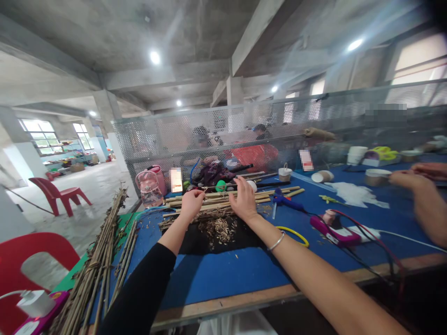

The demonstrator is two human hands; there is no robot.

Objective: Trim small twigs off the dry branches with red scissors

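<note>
My left hand (pixel 192 204) is closed in a pinch over the back of the blue table. A thin dry stalk (pixel 215 188) runs from its fingertips toward my right hand (pixel 244 199). My right hand is open, thumb and fingers apart, close to the stalk's other end; whether it touches the stalk is hard to tell. Beneath both hands lie several long, pale sticks (pixel 272 197) and dry stems. Loose dry husks or leaf bits (pixel 221 232) are scattered over a black cloth (pixel 195 242) in front of them.
A bundle of dry stalks (pixel 96 260) leans along the left edge. To the right lie a blue glue gun (pixel 288 201), a yellow ring (pixel 296 236) and a purple power strip (pixel 335 231). Another person's hands (pixel 415 177) are at far right. A perforated metal screen (pixel 157 135) stands behind.
</note>
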